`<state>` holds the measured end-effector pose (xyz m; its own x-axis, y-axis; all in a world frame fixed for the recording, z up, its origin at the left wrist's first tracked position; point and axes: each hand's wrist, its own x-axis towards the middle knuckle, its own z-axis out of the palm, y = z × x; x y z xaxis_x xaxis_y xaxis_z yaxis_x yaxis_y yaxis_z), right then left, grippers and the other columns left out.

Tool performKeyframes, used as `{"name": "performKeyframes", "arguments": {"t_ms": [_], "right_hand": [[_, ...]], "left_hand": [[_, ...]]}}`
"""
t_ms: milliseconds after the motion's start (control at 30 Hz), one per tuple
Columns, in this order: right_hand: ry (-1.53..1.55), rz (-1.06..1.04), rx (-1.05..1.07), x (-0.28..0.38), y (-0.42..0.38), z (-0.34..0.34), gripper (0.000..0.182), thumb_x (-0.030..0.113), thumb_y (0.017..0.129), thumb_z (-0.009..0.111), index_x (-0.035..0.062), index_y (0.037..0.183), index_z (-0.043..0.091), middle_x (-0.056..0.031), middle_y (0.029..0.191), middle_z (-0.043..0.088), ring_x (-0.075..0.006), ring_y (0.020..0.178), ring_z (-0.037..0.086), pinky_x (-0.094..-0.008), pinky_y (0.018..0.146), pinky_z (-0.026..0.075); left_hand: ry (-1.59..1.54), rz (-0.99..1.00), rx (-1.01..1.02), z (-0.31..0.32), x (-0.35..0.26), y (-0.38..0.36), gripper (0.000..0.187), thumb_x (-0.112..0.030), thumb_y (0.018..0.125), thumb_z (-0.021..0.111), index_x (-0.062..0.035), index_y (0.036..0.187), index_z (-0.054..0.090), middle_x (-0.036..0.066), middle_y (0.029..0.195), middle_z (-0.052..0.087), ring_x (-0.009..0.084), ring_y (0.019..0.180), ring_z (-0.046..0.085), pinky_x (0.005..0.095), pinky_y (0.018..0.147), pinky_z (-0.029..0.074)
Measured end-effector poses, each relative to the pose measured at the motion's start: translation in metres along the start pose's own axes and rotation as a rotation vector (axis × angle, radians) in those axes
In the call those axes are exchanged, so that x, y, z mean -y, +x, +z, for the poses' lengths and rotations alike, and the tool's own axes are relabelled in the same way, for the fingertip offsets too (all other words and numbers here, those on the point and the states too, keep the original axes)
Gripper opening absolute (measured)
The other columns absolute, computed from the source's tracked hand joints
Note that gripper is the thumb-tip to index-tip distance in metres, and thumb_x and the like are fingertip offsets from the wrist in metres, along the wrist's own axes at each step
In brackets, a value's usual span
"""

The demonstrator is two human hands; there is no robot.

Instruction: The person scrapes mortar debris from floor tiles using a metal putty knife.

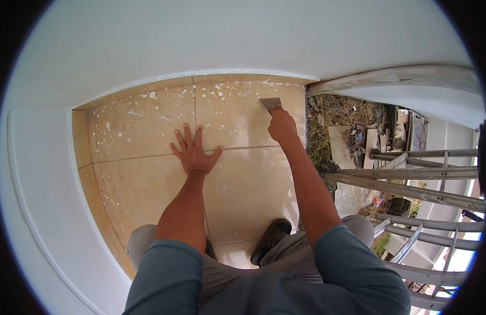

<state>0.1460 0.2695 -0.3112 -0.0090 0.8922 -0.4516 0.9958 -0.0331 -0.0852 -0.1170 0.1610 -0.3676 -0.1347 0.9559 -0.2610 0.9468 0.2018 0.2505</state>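
My left hand lies on the beige floor tiles with its fingers spread, holding nothing. My right hand is closed around the handle of a metal scraper. The scraper's flat blade points toward the wall, over the tile near the right edge of the floor. White paint spots dot the tiles, mostly along the wall and down the left side. Fewer spots show around the scraper.
A pale wall runs along the far side, and another white wall stands at the left. Beyond the right floor edge are dry grass, debris and metal ladders. A dark shoe shows below.
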Motion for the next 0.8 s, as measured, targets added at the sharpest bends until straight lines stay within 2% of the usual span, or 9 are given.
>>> {"name": "performKeyframes", "arguments": {"t_ms": [33, 133, 233, 333, 467, 500, 600, 700, 800], "right_hand": [[0.029, 0.002, -0.084, -0.002, 0.009, -0.004, 0.027, 0.007, 0.090, 0.058, 0.0009, 0.115, 0.066, -0.0222, 0.131, 0.060, -0.0349, 0.109, 0.068, -0.0420, 0.090, 0.058], [-0.006, 0.026, 0.053, 0.000, 0.026, -0.028, 0.026, 0.007, 0.089, 0.059, 0.0008, 0.113, 0.066, -0.0211, 0.126, 0.062, -0.0339, 0.108, 0.068, -0.0426, 0.089, 0.058], [-0.054, -0.009, 0.054, -0.001, 0.004, -0.008, 0.021, 0.008, 0.088, 0.060, 0.0008, 0.107, 0.066, -0.0204, 0.123, 0.063, -0.0347, 0.103, 0.069, -0.0434, 0.086, 0.059], [0.028, -0.032, -0.075, -0.004, 0.016, -0.004, 0.017, 0.010, 0.089, 0.060, 0.0007, 0.102, 0.067, -0.0208, 0.122, 0.064, -0.0355, 0.101, 0.070, -0.0431, 0.086, 0.059], [0.009, 0.054, 0.066, 0.003, 0.043, -0.036, 0.020, 0.009, 0.089, 0.059, 0.0005, 0.106, 0.066, -0.0207, 0.126, 0.063, -0.0361, 0.102, 0.070, -0.0437, 0.085, 0.059], [-0.007, 0.064, 0.112, 0.007, 0.037, -0.038, 0.022, 0.008, 0.089, 0.060, 0.0003, 0.109, 0.065, -0.0195, 0.123, 0.065, -0.0361, 0.102, 0.070, -0.0440, 0.085, 0.059], [0.070, 0.062, -0.114, 0.007, 0.032, -0.013, 0.025, 0.008, 0.089, 0.061, 0.0001, 0.113, 0.064, -0.0208, 0.127, 0.063, -0.0353, 0.103, 0.070, -0.0433, 0.087, 0.059], [0.039, 0.050, -0.009, 0.003, 0.049, -0.016, 0.030, 0.007, 0.088, 0.061, 0.0002, 0.118, 0.061, -0.0219, 0.136, 0.057, -0.0364, 0.105, 0.069, -0.0432, 0.088, 0.059], [0.146, 0.136, -0.150, 0.016, 0.042, 0.001, 0.039, 0.000, 0.083, 0.057, 0.0020, 0.121, 0.062, -0.0228, 0.133, 0.059, -0.0432, 0.111, 0.064, -0.0494, 0.094, 0.055]], "left_hand": [[0.002, 0.002, 0.005, 0.000, -0.001, 0.000, 0.098, -0.074, 0.075, 0.063, -0.0295, 0.157, 0.032, 0.011, 0.169, 0.009, 0.0408, 0.154, 0.002, 0.0679, 0.118, -0.001], [0.009, 0.005, 0.004, 0.000, 0.000, -0.001, 0.097, -0.074, 0.076, 0.063, -0.0296, 0.157, 0.032, 0.010, 0.169, 0.009, 0.0404, 0.154, 0.002, 0.0679, 0.118, -0.001], [0.003, 0.008, -0.016, 0.002, 0.001, 0.005, 0.097, -0.073, 0.076, 0.063, -0.0297, 0.157, 0.033, 0.011, 0.169, 0.010, 0.0401, 0.154, 0.003, 0.0679, 0.118, -0.001], [0.001, 0.006, -0.009, 0.003, 0.000, -0.002, 0.097, -0.073, 0.076, 0.064, -0.0297, 0.157, 0.033, 0.011, 0.169, 0.011, 0.0403, 0.154, 0.003, 0.0680, 0.118, -0.001], [0.009, 0.012, 0.002, 0.001, -0.001, 0.003, 0.096, -0.072, 0.076, 0.064, -0.0293, 0.157, 0.033, 0.011, 0.169, 0.010, 0.0411, 0.154, 0.003, 0.0683, 0.118, -0.001], [0.009, 0.002, 0.015, 0.001, 0.000, 0.002, 0.096, -0.072, 0.076, 0.064, -0.0292, 0.157, 0.033, 0.012, 0.169, 0.010, 0.0414, 0.154, 0.003, 0.0684, 0.117, 0.000], [0.010, 0.034, -0.034, 0.004, 0.002, 0.001, 0.097, -0.071, 0.076, 0.066, -0.0282, 0.157, 0.031, 0.013, 0.168, 0.011, 0.0417, 0.154, 0.004, 0.0700, 0.116, 0.004], [0.000, 0.031, -0.034, 0.006, 0.003, 0.002, 0.097, -0.071, 0.076, 0.066, -0.0283, 0.157, 0.031, 0.013, 0.168, 0.011, 0.0417, 0.154, 0.004, 0.0703, 0.116, 0.003], [-0.019, 0.022, -0.025, 0.005, 0.003, 0.002, 0.097, -0.070, 0.076, 0.066, -0.0285, 0.157, 0.031, 0.012, 0.168, 0.011, 0.0417, 0.154, 0.004, 0.0701, 0.116, 0.003]]}}
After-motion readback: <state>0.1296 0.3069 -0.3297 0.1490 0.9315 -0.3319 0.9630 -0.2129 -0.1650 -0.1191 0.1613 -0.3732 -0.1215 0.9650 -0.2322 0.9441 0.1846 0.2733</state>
